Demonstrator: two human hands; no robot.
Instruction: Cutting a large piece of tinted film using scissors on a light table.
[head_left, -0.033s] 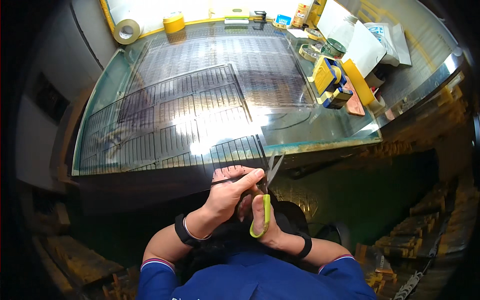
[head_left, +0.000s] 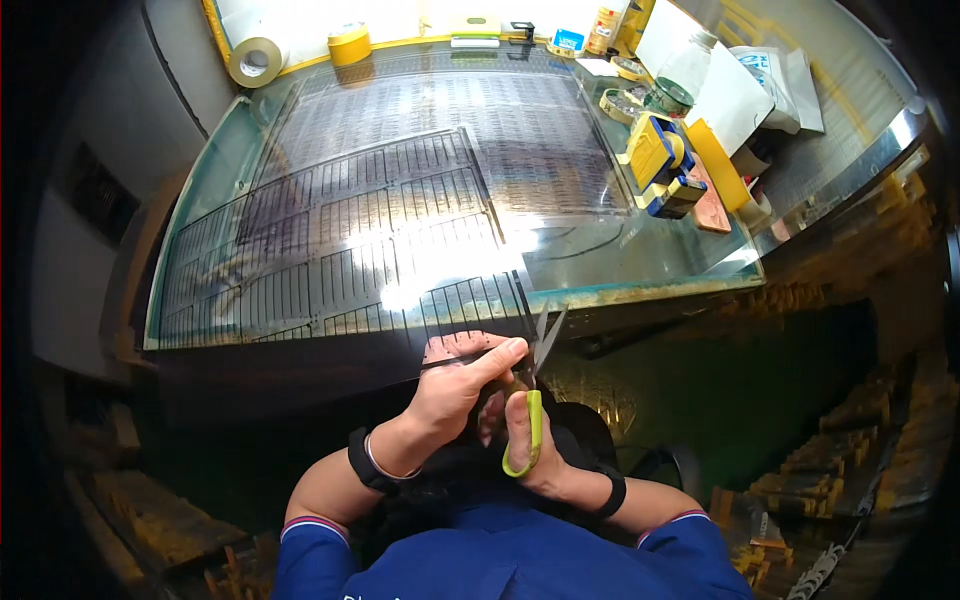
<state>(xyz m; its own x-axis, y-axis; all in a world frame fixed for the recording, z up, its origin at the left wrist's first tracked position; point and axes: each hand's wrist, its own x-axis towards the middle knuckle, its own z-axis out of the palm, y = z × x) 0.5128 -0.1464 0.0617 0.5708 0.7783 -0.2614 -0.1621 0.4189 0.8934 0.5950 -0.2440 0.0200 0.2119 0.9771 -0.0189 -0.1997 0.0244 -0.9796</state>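
Note:
A clear film sheet (head_left: pixel 330 290) printed with black lines in grid-like rows slopes from the glass tabletop down over its near edge. My left hand (head_left: pixel 455 390) pinches the sheet's near right corner, thumb on top and fingers beneath. Close beside it, my right hand (head_left: pixel 540 450) is closed round the lime-green handle of a pair of scissors (head_left: pixel 535 430). The scissor blades point away from me, slightly apart, next to the sheet's dark right border. Whether the film lies between the blades is hard to see.
A larger printed film (head_left: pixel 545 150) lies on the glass table (head_left: pixel 600 255). At the right stand a yellow-and-blue tape dispenser (head_left: pixel 655 150), a pink block (head_left: pixel 711 195) and a green-bottomed jar (head_left: pixel 670 97). Tape rolls (head_left: pixel 256 62) line the far edge. Bright glare covers part of the glass.

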